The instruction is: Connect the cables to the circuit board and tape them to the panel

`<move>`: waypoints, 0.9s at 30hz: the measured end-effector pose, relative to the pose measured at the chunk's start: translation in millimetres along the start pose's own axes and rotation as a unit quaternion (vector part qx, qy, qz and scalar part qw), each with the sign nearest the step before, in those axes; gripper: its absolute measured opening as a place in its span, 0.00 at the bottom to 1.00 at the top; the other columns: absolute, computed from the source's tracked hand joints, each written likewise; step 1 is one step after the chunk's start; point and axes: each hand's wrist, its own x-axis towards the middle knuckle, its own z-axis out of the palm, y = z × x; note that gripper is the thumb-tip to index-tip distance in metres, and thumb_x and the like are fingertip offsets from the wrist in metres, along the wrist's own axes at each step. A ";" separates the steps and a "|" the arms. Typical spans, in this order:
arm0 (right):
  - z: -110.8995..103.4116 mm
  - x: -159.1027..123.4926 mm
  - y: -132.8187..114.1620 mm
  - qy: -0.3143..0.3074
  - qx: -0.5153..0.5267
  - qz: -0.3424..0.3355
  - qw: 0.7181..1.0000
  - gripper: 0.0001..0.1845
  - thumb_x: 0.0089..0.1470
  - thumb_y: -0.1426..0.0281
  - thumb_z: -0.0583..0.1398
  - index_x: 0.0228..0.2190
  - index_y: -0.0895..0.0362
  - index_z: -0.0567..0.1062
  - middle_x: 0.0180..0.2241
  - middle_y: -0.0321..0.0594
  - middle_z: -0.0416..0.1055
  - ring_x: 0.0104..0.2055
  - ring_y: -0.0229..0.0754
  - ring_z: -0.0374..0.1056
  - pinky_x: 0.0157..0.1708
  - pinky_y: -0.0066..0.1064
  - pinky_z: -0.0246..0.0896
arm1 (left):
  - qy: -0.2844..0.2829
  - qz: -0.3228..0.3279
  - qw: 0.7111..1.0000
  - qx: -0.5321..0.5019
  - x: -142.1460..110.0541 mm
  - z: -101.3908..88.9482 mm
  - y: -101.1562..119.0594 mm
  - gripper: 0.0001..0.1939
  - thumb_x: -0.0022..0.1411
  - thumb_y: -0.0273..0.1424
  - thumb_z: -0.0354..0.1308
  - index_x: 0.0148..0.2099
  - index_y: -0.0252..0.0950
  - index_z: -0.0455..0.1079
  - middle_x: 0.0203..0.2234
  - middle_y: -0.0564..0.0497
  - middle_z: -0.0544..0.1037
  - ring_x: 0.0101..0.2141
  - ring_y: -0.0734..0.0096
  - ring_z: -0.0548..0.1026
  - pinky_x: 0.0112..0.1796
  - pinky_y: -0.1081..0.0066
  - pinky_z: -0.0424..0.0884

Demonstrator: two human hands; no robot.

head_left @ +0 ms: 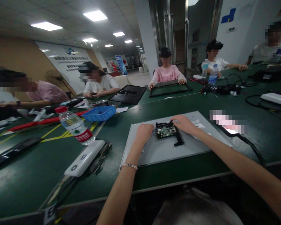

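A green circuit board (166, 130) sits inside a black plastic bracket (179, 139), whose arm reaches down at the right. The bracket rests on a flat grey panel (140, 157) in front of me. At the bracket's upper right corner, my right hand (184, 124) has its fingers closed on the black edge. My left hand (144, 132) is curled just left of the bracket, low over the panel, and its fingertips are hidden from me. Small white paper scraps (199, 125) lie on the panel beside my right hand.
Left of the panel are a white power bank (85, 158), folded glasses (100, 159), a water bottle (76, 126) and a blue tray (100, 113). A lit phone (227, 122) with a cable lies to the right. Across the green table, a person in pink holds a black frame (170, 92).
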 end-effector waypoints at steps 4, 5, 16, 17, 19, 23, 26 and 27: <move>0.9 0.5 0.3 0.010 0.007 -0.010 1.000 0.14 0.56 0.75 0.54 0.42 0.61 0.76 0.44 0.47 0.74 0.48 0.46 0.69 0.52 0.38 0.60 | 0.016 -0.033 0.999 -0.021 -0.2 -2.7 13.5 0.18 0.68 0.32 0.42 0.42 0.36 0.74 0.35 0.41 0.79 0.39 0.59 0.76 0.39 0.68 0.66; 0.9 0.7 0.0 0.011 0.009 -0.011 1.000 0.14 0.56 0.75 0.54 0.42 0.60 0.76 0.44 0.47 0.74 0.48 0.45 0.68 0.52 0.38 0.60 | 0.014 -0.039 0.999 -0.025 0.0 -3.6 17.2 0.18 0.68 0.32 0.42 0.43 0.36 0.74 0.35 0.41 0.79 0.40 0.59 0.76 0.39 0.67 0.67; 0.8 0.1 -2.0 0.001 0.028 -0.011 1.000 0.15 0.56 0.75 0.54 0.43 0.60 0.75 0.45 0.48 0.73 0.49 0.45 0.67 0.53 0.39 0.59 | 0.006 -0.048 0.995 -0.090 -7.9 -6.0 37.6 0.24 0.70 0.41 0.37 0.44 0.34 0.72 0.34 0.42 0.78 0.37 0.60 0.77 0.37 0.68 0.67; 1.0 0.1 -1.9 0.000 0.027 -0.010 1.000 0.15 0.56 0.75 0.54 0.43 0.60 0.75 0.45 0.48 0.73 0.49 0.45 0.67 0.53 0.39 0.59 | 0.009 -0.044 0.993 -0.107 -10.8 -5.4 39.3 0.26 0.70 0.43 0.36 0.44 0.33 0.71 0.34 0.41 0.78 0.37 0.60 0.77 0.37 0.68 0.67; 1.9 0.2 -1.6 -0.002 0.026 -0.007 1.000 0.15 0.56 0.75 0.54 0.43 0.60 0.75 0.45 0.47 0.73 0.49 0.45 0.67 0.53 0.38 0.59 | 0.017 -0.033 0.991 -0.130 -16.7 -3.8 43.3 0.28 0.70 0.46 0.35 0.47 0.32 0.69 0.37 0.40 0.78 0.39 0.59 0.76 0.38 0.68 0.67; 3.8 -0.2 -1.1 -0.003 0.027 -0.011 1.000 0.15 0.56 0.76 0.54 0.43 0.60 0.75 0.46 0.47 0.73 0.49 0.44 0.67 0.53 0.38 0.59 | 0.036 -0.027 0.991 -0.124 -24.9 1.1 51.7 0.28 0.68 0.48 0.39 0.54 0.29 0.63 0.47 0.37 0.73 0.47 0.56 0.72 0.45 0.66 0.65; 5.4 -1.0 -0.5 -0.007 0.025 -0.014 1.000 0.14 0.56 0.75 0.54 0.43 0.61 0.75 0.46 0.48 0.72 0.49 0.45 0.67 0.53 0.38 0.59 | 0.037 -0.038 0.992 -0.115 -26.4 4.5 55.3 0.29 0.68 0.48 0.40 0.57 0.29 0.60 0.51 0.36 0.70 0.50 0.55 0.69 0.47 0.64 0.63; 6.1 -1.3 -0.1 -0.010 0.024 -0.014 1.000 0.14 0.56 0.75 0.54 0.43 0.61 0.75 0.46 0.49 0.72 0.49 0.45 0.67 0.53 0.38 0.59 | 0.036 -0.040 0.992 -0.115 -26.3 5.3 55.8 0.29 0.68 0.48 0.41 0.57 0.29 0.59 0.52 0.36 0.69 0.51 0.55 0.68 0.48 0.64 0.63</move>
